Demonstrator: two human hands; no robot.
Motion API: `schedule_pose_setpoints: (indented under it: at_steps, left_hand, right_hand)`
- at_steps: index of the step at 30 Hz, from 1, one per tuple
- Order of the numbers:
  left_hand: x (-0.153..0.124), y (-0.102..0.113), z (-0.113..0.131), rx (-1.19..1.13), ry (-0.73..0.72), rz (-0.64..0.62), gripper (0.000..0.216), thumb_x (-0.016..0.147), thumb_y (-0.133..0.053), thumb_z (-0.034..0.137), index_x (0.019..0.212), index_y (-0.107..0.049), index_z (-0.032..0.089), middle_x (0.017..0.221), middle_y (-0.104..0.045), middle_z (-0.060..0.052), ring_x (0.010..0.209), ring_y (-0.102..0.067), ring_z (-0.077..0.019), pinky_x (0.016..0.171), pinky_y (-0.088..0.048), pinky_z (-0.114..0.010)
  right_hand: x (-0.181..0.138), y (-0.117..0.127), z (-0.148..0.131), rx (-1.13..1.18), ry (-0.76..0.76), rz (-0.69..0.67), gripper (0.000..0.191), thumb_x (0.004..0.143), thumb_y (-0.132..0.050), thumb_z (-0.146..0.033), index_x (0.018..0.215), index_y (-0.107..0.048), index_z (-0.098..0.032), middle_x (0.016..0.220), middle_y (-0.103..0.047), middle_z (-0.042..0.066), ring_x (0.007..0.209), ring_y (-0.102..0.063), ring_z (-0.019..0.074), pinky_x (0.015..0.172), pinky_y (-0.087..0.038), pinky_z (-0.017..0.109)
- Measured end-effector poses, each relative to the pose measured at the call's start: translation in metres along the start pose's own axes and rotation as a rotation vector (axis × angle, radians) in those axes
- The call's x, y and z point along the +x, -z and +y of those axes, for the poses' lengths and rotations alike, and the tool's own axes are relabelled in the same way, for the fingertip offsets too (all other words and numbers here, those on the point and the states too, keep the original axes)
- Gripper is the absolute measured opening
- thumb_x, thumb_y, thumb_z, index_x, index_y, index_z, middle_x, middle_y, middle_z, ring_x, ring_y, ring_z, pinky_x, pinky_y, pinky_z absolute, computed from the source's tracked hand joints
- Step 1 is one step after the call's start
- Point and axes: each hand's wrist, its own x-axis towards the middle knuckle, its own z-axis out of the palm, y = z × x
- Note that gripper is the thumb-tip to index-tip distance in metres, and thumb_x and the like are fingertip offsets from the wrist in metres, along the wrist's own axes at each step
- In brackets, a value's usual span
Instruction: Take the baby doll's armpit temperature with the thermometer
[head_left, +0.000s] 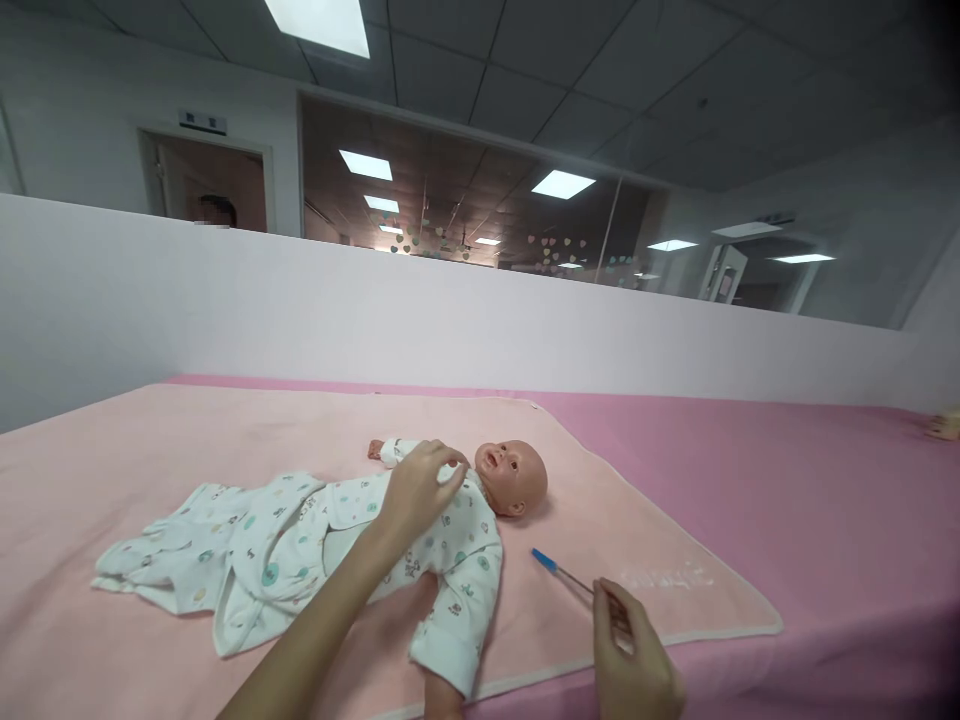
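- A doll (514,478) is laid on its back, head to the right, and is dressed in a white patterned garment (262,560).
- The left hand (420,490) is rested on the doll's chest, just beside its chin. Its fingers are bent and its fingertips are closed on the garment's collar.
- The right hand (634,660) is held to the right of the doll and nearer the camera. It is pinched around a pen (570,578).
- The pen's blue end is pointed towards the doll's shoulder and is kept apart from it.
- A pale pink blanket (225,440) is spread beneath the doll, and a darker pink table cover (787,470) is seen beyond it, right of the doll's head.
- A white partition (450,310) is seen behind the doll.
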Motion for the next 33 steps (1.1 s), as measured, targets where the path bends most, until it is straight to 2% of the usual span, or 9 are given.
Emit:
schedule_pose_setpoints:
  at_steps: [2, 6, 10, 12, 14, 17, 22, 27, 33]
  left_hand:
    - [-0.006, -0.017, -0.003, 0.107, -0.051, -0.114, 0.022, 0.077, -0.048, 0.026, 0.092, -0.062, 0.021, 0.091, -0.061, -0.007, 0.085, -0.052, -0.0211, 0.076, -0.036, -0.031]
    - [-0.015, -0.034, -0.016, 0.209, 0.087, -0.279, 0.032, 0.081, -0.039, 0.026, 0.107, -0.056, 0.021, 0.106, -0.059, -0.005, 0.096, -0.051, -0.0203, 0.084, -0.037, -0.032]
    - [-0.009, -0.031, -0.020, 0.176, 0.197, -0.342, 0.038, 0.079, -0.042, 0.031, 0.114, -0.051, 0.023, 0.107, -0.060, -0.004, 0.099, -0.053, -0.0201, 0.082, -0.039, -0.029]
    - [-0.002, -0.030, -0.021, 0.170, 0.260, -0.396, 0.042, 0.075, -0.046, 0.032, 0.116, -0.050, 0.023, 0.101, -0.063, -0.003, 0.094, -0.056, -0.0199, 0.078, -0.041, -0.027]
    - [0.005, -0.032, -0.022, 0.167, 0.323, -0.441, 0.045, 0.071, -0.049, 0.032, 0.115, -0.051, 0.023, 0.095, -0.066, -0.003, 0.090, -0.058, -0.0196, 0.074, -0.042, -0.026]
    - [0.007, -0.034, -0.022, 0.170, 0.336, -0.427, 0.041, 0.071, -0.047, 0.030, 0.110, -0.056, 0.023, 0.094, -0.067, -0.002, 0.090, -0.059, -0.0190, 0.074, -0.042, -0.026]
    - [-0.001, -0.031, -0.022, 0.090, 0.268, -0.402, 0.037, 0.070, -0.047, 0.028, 0.105, -0.059, 0.025, 0.101, -0.064, -0.001, 0.096, -0.057, -0.0188, 0.081, -0.041, -0.026]
    - [-0.004, -0.029, -0.024, 0.054, 0.276, -0.375, 0.047, 0.068, -0.049, 0.027, 0.114, -0.053, 0.024, 0.109, -0.061, -0.001, 0.101, -0.054, -0.0185, 0.084, -0.040, -0.026]
    - [-0.004, -0.028, -0.023, 0.085, 0.263, -0.419, 0.041, 0.073, -0.045, 0.034, 0.111, -0.056, 0.025, 0.110, -0.061, 0.000, 0.101, -0.054, -0.0203, 0.083, -0.040, -0.026]
  right_hand:
    - [-0.005, -0.006, 0.009, -0.079, 0.109, -0.146, 0.034, 0.080, -0.039, -0.045, 0.073, -0.062, -0.021, 0.057, -0.062, 0.002, 0.048, -0.055, 0.0153, 0.044, -0.039, 0.026]
    - [-0.005, -0.012, 0.000, -0.176, 0.197, -0.330, 0.033, 0.083, -0.035, -0.036, 0.073, -0.062, -0.019, 0.055, -0.058, 0.005, 0.057, -0.054, 0.0189, 0.050, -0.038, 0.028]
    - [0.014, -0.030, -0.049, -0.071, 0.203, -0.470, 0.026, 0.082, -0.038, -0.030, 0.079, -0.062, -0.018, 0.070, -0.062, 0.006, 0.067, -0.055, 0.0181, 0.058, -0.039, 0.027]
    - [0.025, -0.050, -0.079, 0.038, 0.226, -0.607, 0.024, 0.083, -0.037, -0.023, 0.083, -0.060, -0.019, 0.078, -0.064, 0.004, 0.071, -0.057, 0.0154, 0.060, -0.038, 0.024]
    - [0.030, -0.074, -0.103, 0.121, 0.266, -0.670, 0.024, 0.082, -0.037, -0.018, 0.093, -0.058, -0.019, 0.088, -0.064, 0.004, 0.081, -0.058, 0.0149, 0.065, -0.039, 0.023]
    - [0.024, -0.103, -0.119, 0.063, 0.270, -0.758, 0.026, 0.080, -0.035, -0.011, 0.093, -0.058, -0.017, 0.091, -0.063, 0.006, 0.078, -0.059, 0.0161, 0.058, -0.037, 0.023]
    - [0.007, -0.112, -0.109, 0.131, 0.246, -0.695, 0.033, 0.080, -0.034, -0.011, 0.105, -0.054, -0.018, 0.108, -0.057, 0.006, 0.085, -0.058, 0.0167, 0.061, -0.039, 0.023]
    - [0.009, -0.108, -0.107, 0.344, 0.158, -0.626, 0.027, 0.077, -0.038, -0.011, 0.093, -0.058, -0.018, 0.097, -0.060, 0.005, 0.090, -0.055, 0.0166, 0.075, -0.041, 0.025]
    - [0.011, -0.105, -0.112, 0.574, 0.123, -0.458, 0.025, 0.079, -0.037, -0.014, 0.091, -0.059, -0.019, 0.092, -0.062, 0.004, 0.087, -0.056, 0.0153, 0.075, -0.044, 0.026]
